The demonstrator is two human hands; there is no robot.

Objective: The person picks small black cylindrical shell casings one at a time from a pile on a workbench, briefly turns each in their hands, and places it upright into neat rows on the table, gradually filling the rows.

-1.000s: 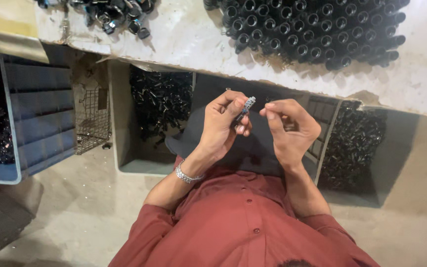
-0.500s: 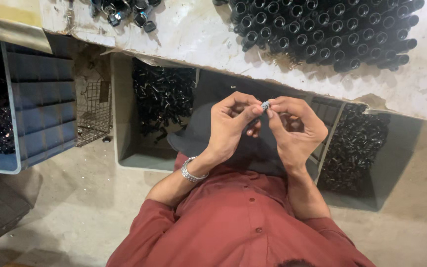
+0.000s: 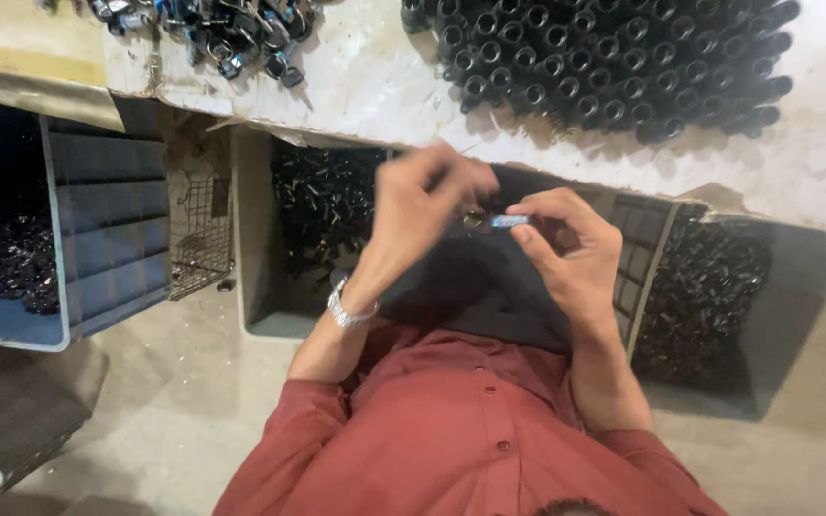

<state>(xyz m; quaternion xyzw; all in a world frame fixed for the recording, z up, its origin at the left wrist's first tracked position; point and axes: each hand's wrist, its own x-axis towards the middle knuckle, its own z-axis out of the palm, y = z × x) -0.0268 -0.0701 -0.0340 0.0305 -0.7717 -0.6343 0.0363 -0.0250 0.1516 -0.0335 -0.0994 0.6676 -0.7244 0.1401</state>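
While the blurred left hand [image 3: 423,205] curled beside it, grip unclear, the right hand [image 3: 566,253] pinched a small silvery-blue cylindrical part [image 3: 509,222].

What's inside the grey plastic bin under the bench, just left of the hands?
The grey plastic bin holds a heap of small black metal parts piled toward its back. The left hand and forearm cover its right side, so what lies there cannot be seen.

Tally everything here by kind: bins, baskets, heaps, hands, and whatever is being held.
Plastic bins of black parts: 3 (blue bin, grey bin, ribbed bin)
Wire basket: 1
Heaps on the table: 2 (black tubes, mixed metal parts)
Hands: 2 (left hand, right hand)
Small silvery part in the right fingers: 1
Total: 9
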